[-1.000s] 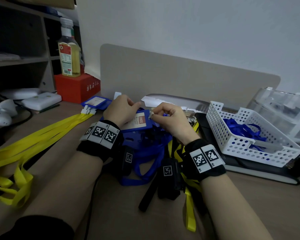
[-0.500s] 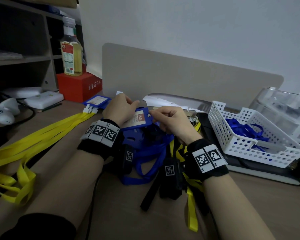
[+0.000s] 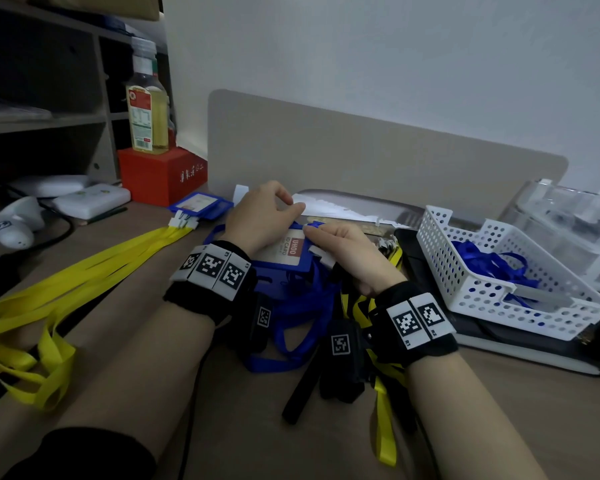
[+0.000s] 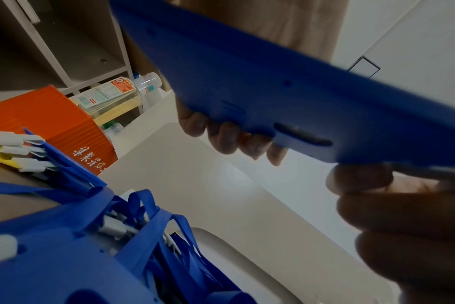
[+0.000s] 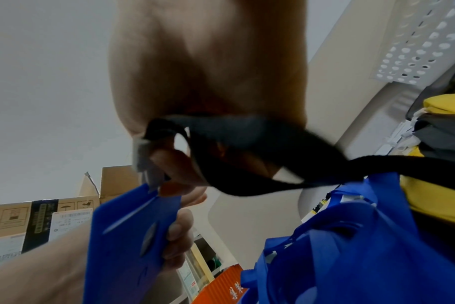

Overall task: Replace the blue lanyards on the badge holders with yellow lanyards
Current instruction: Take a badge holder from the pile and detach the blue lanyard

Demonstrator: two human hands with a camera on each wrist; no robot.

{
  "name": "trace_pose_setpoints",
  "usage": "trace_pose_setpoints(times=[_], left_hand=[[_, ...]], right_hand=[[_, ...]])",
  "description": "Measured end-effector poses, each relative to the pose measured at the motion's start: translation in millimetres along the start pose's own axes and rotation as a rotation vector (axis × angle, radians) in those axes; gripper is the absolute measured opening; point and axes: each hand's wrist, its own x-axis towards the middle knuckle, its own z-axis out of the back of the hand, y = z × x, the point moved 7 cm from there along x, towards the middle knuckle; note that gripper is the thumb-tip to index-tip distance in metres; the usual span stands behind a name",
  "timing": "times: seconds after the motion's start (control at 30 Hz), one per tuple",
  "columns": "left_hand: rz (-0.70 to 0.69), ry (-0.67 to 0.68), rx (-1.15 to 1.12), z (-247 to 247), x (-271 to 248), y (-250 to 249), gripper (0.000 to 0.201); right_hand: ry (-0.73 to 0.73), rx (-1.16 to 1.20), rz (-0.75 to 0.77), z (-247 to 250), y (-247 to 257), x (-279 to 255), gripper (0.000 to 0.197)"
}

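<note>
My left hand (image 3: 264, 220) grips a blue badge holder (image 3: 284, 249) with a white card marked UHOO, lifted above the pile. From below, its fingers (image 4: 231, 139) curl under the holder's back (image 4: 273, 86). My right hand (image 3: 347, 251) pinches a white lanyard clip (image 5: 143, 156) at the holder's top edge (image 5: 127, 236); a dark strap hangs from the clip. Below both hands lies a tangle of blue lanyards (image 3: 302, 306) and holders. Yellow lanyards (image 3: 84, 271) stretch along the left, clipped to blue holders (image 3: 201, 204). More yellow straps (image 3: 385, 427) lie under my right wrist.
A white perforated basket (image 3: 499, 306) at the right holds loose blue lanyards (image 3: 482, 261). A beige divider board (image 3: 361, 157) stands behind. A red box (image 3: 160, 174) with an oil bottle (image 3: 146, 112) sits back left by shelves. Clear plastic drawers (image 3: 575, 216) are far right.
Both hands stay together on the holder. My left fingers have crept up to its top edge beside the right thumb, and the white clip now shows under my right hand.
</note>
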Motion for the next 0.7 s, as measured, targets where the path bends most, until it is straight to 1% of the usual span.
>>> trace_pose_setpoints(times=[0.17,0.27,0.33,0.4,0.47,0.53,0.57,0.6,0.7], left_hand=[[-0.061,-0.035,-0.028,1,-1,-7,0.018],[-0.103,-0.123,-0.097,4,-2,-11,0.017],[-0.129,-0.218,-0.195,11,-3,-12,0.022],[-0.152,-0.293,-0.303,19,-4,-13,0.025],[-0.174,-0.363,-0.339,23,-6,-15,0.018],[-0.153,-0.389,-0.335,23,-8,-17,0.014],[-0.122,-0.352,-0.334,19,-8,-18,0.017],[-0.081,-0.271,-0.34,12,-7,-19,0.023],[0.035,0.114,-0.447,-23,-10,-26,0.047]], right_hand=[[0.019,-0.017,-0.041,0,-2,0,0.025],[0.0,-0.005,-0.056,2,-2,0,0.02],[-0.099,0.033,-0.039,7,-1,1,0.018],[-0.261,0.117,-0.019,18,0,1,0.021],[-0.421,0.205,-0.001,31,0,-2,0.023],[-0.518,0.304,0.023,41,-1,-4,0.021],[-0.542,0.35,0.032,44,-2,-5,0.019],[-0.558,0.384,0.04,46,-3,-5,0.017],[-0.595,0.495,0.083,47,-2,-5,0.013]])
